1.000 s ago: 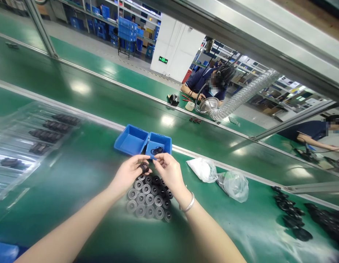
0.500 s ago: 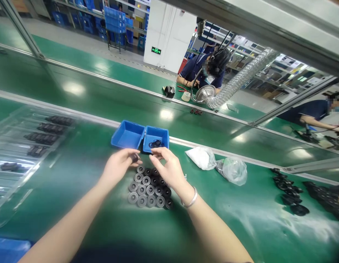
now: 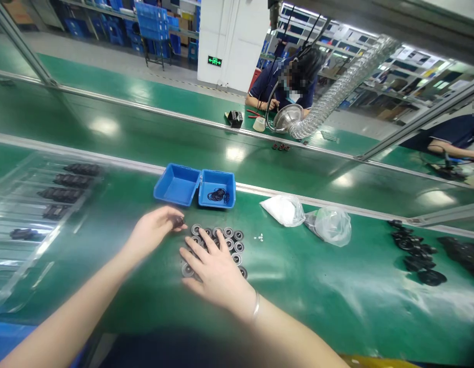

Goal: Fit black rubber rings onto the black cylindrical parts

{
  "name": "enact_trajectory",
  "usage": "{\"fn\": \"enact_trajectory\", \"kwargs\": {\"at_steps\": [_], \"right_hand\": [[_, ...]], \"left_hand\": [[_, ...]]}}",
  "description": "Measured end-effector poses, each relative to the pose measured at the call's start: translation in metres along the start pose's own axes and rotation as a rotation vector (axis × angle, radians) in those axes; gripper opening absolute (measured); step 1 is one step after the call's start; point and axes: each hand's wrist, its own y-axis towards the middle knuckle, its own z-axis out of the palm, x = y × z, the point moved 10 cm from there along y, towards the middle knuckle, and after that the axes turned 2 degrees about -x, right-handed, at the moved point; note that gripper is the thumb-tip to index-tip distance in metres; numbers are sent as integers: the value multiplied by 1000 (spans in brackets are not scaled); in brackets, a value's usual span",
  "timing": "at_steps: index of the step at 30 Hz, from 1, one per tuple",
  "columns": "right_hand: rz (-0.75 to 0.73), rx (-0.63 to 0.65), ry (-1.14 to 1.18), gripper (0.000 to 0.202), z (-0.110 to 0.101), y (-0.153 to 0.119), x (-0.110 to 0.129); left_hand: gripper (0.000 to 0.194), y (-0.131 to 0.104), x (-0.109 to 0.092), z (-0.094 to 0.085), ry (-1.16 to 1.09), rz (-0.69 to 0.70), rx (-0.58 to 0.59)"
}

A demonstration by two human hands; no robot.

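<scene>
My left hand (image 3: pixel 154 230) is closed round a small dark round part (image 3: pixel 177 221), left of the grouped parts and in front of the blue bins. My right hand (image 3: pixel 217 268) lies with fingers spread over the block of round dark-grey parts (image 3: pixel 239 247), which have ringed tops and stand in rows on the green table (image 3: pixel 298 296). Its palm and fingers hide many of them. Behind the block, the right-hand blue bin (image 3: pixel 217 176) holds thin black rings (image 3: pixel 218 194). The left-hand blue bin (image 3: pixel 177 181) shows a bare floor.
A clear tray (image 3: pixel 33 204) with black parts lies at left. Tiny white pieces (image 3: pixel 260 237), a bag of white material (image 3: pixel 285 210) and another clear bag (image 3: pixel 331 226) lie right of the block. Black parts (image 3: pixel 416 255) sit far right. A co-worker (image 3: pixel 294 84) works beyond the rail.
My right hand has come down from beside the bins and spread over the round parts. My left hand has moved a little left, still holding its dark part.
</scene>
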Motion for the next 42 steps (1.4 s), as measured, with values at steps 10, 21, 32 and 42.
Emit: {"fn": "enact_trajectory", "kwargs": {"at_steps": [10, 21, 32, 42], "right_hand": [[-77, 11, -80, 50, -8, -23, -17], [-57, 0, -59, 54, -14, -26, -28], [51, -98, 277, 59, 4, 19, 31], [98, -56, 591, 46, 23, 52, 46]], "left_hand": [[34, -16, -28, 54, 420, 471, 325], [34, -68, -19, 27, 586, 554, 296], [24, -92, -4, -55, 251, 174, -93], [28, -119, 61, -69, -285, -287, -154]]}}
